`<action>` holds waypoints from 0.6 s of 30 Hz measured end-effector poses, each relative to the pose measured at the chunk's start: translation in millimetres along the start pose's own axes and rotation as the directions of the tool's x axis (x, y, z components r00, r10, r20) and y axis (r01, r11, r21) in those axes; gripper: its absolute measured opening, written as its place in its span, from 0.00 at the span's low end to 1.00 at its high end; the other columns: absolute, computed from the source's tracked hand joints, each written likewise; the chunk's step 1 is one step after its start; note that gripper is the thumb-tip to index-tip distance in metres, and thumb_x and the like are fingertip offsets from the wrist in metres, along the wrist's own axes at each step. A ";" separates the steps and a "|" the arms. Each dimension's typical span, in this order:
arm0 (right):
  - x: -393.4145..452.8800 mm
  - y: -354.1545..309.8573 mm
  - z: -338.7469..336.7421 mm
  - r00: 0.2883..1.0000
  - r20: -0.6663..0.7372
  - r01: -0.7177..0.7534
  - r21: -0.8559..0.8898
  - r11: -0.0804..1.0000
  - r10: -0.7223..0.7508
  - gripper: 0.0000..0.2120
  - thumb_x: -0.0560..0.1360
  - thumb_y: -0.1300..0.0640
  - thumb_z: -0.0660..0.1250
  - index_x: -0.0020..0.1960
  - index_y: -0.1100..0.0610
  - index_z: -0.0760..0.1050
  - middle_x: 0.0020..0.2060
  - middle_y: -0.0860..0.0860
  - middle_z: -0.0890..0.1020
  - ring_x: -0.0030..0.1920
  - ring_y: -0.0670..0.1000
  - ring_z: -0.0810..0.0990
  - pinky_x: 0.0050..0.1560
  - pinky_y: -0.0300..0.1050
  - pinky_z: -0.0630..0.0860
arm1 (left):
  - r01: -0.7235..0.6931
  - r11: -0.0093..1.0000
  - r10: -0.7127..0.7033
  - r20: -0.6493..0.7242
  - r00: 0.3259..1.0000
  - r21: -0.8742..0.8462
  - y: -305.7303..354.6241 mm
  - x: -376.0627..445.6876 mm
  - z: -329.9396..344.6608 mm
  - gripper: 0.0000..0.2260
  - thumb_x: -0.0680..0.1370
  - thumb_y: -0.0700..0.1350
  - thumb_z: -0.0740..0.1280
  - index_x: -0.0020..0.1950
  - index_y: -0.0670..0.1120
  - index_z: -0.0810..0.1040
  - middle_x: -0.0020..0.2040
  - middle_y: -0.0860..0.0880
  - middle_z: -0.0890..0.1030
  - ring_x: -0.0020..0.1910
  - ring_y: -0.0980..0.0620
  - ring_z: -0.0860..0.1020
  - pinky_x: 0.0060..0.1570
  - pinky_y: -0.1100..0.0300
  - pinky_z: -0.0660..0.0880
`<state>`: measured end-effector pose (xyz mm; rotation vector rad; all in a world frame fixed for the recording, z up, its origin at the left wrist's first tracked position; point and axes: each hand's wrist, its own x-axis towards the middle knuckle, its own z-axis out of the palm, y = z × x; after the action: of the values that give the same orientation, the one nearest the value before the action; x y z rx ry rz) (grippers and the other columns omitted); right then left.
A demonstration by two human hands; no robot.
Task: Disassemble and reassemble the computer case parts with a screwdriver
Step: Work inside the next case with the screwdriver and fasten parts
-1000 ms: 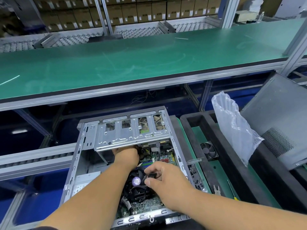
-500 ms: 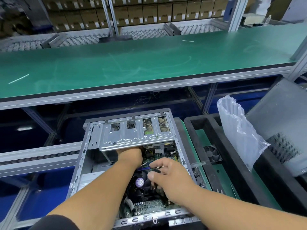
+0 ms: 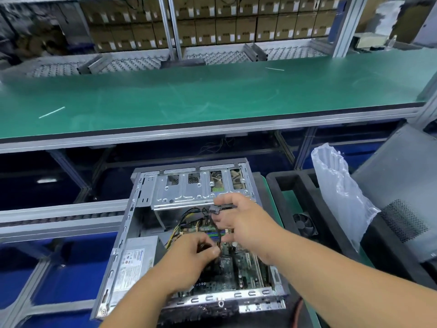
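Note:
An open grey computer case [image 3: 132, 223] lies on its side below me, its green motherboard [image 3: 238, 263] exposed. A silver drive cage [image 3: 189, 192] spans the far end, and a power supply [image 3: 134, 259] sits at the left. My right hand [image 3: 241, 221] is raised just below the drive cage, pinching a black cable connector [image 3: 214, 210]. My left hand [image 3: 191, 254] is closed over the same bundle of black and yellow cables [image 3: 186, 220] above the board. No screwdriver is in either hand.
A black foam tray [image 3: 276, 183] to the right holds a small black fan [image 3: 305, 223] and a clear plastic bag [image 3: 338, 192]. The grey side panel [image 3: 402, 185] leans at far right. A long green bench [image 3: 212, 95] runs behind, with shelves of cardboard boxes beyond.
My left hand has drawn back from under the drive cage to the cables. My right hand has risen toward the cage with a connector. The view has shifted so the case sits further right.

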<state>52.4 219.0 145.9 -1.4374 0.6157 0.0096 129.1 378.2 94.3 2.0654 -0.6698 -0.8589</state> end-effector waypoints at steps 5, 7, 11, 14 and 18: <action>-20.8 27.6 -6.1 0.955 -0.245 0.117 -0.208 0.971 -0.168 0.09 0.81 0.56 0.65 0.53 0.41 0.75 0.50 0.45 0.79 0.32 0.42 0.76 0.30 0.38 0.74 | 0.101 0.839 -0.224 -0.169 0.960 -0.535 -5.8 -3.9 -1.3 0.09 0.85 0.42 0.61 0.49 0.43 0.78 0.32 0.45 0.77 0.29 0.47 0.75 0.26 0.60 0.67; -32.2 31.6 -8.5 0.985 -0.125 0.101 -0.119 0.988 -0.116 0.04 0.79 0.46 0.69 0.54 0.40 0.77 0.48 0.50 0.81 0.37 0.44 0.79 0.36 0.42 0.80 | 0.077 0.757 -0.261 -0.192 0.946 -0.649 -1.7 -5.5 1.1 0.09 0.85 0.42 0.59 0.51 0.43 0.78 0.31 0.44 0.76 0.26 0.47 0.74 0.24 0.61 0.66; -41.4 38.3 -3.7 0.987 0.125 0.089 0.133 0.987 -0.106 0.22 0.72 0.47 0.76 0.63 0.44 0.75 0.44 0.59 0.84 0.40 0.54 0.82 0.40 0.48 0.81 | 0.115 0.696 -0.281 -0.121 0.952 -0.709 11.1 -8.0 13.6 0.08 0.84 0.41 0.59 0.55 0.42 0.78 0.30 0.43 0.76 0.23 0.48 0.73 0.23 0.62 0.64; -37.8 36.4 -2.8 0.988 -0.020 0.152 0.102 0.983 -0.151 0.09 0.79 0.58 0.72 0.58 0.50 0.79 0.39 0.56 0.84 0.37 0.53 0.81 0.39 0.44 0.80 | 0.182 0.735 -0.227 0.016 0.974 -0.653 18.3 -12.8 16.5 0.11 0.85 0.45 0.59 0.53 0.43 0.79 0.31 0.40 0.77 0.23 0.47 0.73 0.22 0.63 0.64; -31.7 33.0 -6.2 0.982 -0.172 0.089 0.067 0.994 -0.077 0.11 0.84 0.57 0.65 0.44 0.52 0.81 0.36 0.53 0.79 0.36 0.50 0.76 0.40 0.46 0.77 | 0.197 0.782 -0.176 0.094 0.980 -0.591 22.5 -14.7 8.8 0.21 0.84 0.60 0.58 0.49 0.46 0.81 0.31 0.41 0.77 0.25 0.47 0.73 0.23 0.62 0.65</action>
<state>11.1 229.8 128.2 -1.3992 0.6871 -0.2011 109.4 372.0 113.7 1.5477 -0.1594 -1.0596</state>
